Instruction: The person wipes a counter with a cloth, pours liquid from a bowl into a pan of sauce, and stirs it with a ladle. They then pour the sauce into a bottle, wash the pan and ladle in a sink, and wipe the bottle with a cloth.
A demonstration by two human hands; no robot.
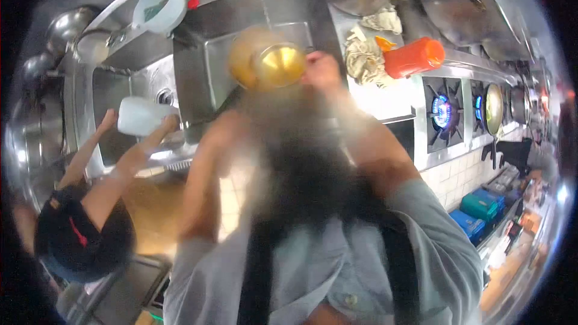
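Note:
Over the middle sink basin (220, 69), my right hand (320, 71) grips the edge of a small round vessel (280, 64) that looks golden inside. Just behind and left of it is a larger yellowish round bowl (242, 60), partly overlapped by the small vessel. My left hand (232, 126) is near the lower side of the bowl, blurred, with its fingers hidden. A dark blur covers the area between my forearms, so contact between the left hand and the bowl cannot be made out.
On the left, a co-worker in a black cap (84, 235) holds a translucent white container (139, 115) over another basin. A red bottle (415, 58) and crumpled cloths (366, 57) lie on the right ledge. Beyond are a lit burner (442, 112) and a pan (494, 109).

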